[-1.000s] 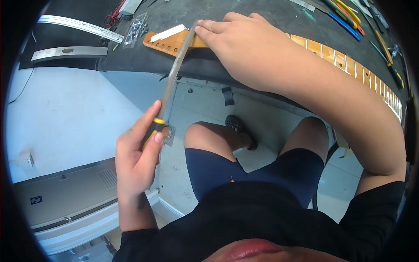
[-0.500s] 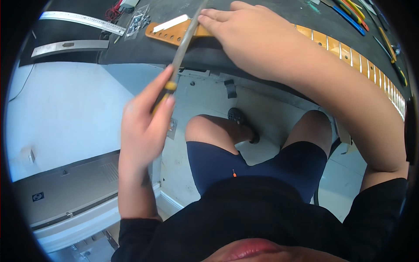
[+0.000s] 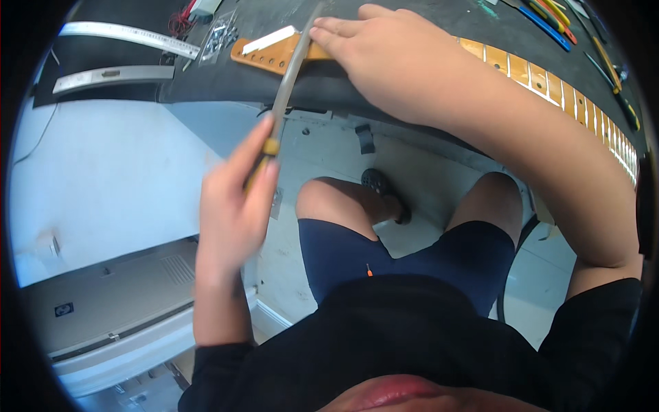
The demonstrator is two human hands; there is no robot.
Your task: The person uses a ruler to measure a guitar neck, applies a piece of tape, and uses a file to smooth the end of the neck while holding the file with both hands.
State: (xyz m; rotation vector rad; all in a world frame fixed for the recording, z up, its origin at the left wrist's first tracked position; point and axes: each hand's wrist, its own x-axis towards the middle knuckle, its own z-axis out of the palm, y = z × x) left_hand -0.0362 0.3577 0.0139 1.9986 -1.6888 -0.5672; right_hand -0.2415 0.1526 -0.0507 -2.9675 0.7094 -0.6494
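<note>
Ahead of grip [image 3: 237, 199], dk. matte workbench top [image 3: 214, 86] is seen. To grip's L, pale bluish-white panel [image 3: 103, 172] is lit bright & cool, dulled in wedge near workbench top; back-L of grip, grey vented panel [image 3: 127, 285] is bordered by white ledge [image 3: 130, 349]. R of grip, lt. floor tiles [image 3: 322, 154] are seen, partly shaded.

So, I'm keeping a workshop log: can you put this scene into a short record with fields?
Left hand: grips the yellow-and-black handle of a long grey file-like tool
Right hand: laid over the guitar neck
Tool position: slanting across the neck, beside the headstock
On headstock: white strip
Bench left: ruler, grey metal bar
Bench right: tools with coloured handles
Unclear: right hand's grip
</note>
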